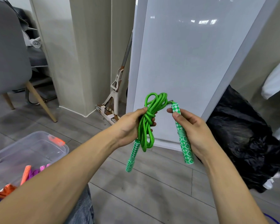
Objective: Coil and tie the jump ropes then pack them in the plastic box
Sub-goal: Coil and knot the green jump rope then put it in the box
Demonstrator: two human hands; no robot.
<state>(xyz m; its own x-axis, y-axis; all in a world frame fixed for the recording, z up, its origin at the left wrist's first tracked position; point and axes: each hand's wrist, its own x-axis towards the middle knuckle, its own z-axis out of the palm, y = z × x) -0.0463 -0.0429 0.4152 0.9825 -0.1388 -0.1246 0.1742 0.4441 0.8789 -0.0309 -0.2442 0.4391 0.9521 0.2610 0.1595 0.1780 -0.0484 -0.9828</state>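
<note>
Down in the near left corner sits the plastic box point(39, 143), lid off. Orange and purple ropes point(28, 172) lie at its near end, so part of the packing looks done.

Up to the hands now, held out in front over the grey floor point(136, 199). The left hand point(131, 125) has its fingers and thumb curled round a bundle of loops, the green rope point(148, 115) gathered into a loose coil that sticks up above the fist and hangs below it. One green-and-white handle, the hanging handle point(132, 156), dangles free under that hand, touching nothing. The right hand point(194, 131) grips the other handle point(182, 136), thumb and fingertips pinching near its top with the rest lying along the palm. A short run of cord links it back to the coil.

So the coiling looks finished and this is the tying step. The next move, I'd say, calls for that right-hand handle to go round the middle of the bundle and through, pulled snug, while the left keeps the loops from slipping. Then it goes to the box, well down to the left.

Behind the hands leans a white board point(184, 62), a black bag point(249, 143) slumped to its right, a mop point(115, 94) against the wall, and a grey chair point(6, 54) far left.
</note>
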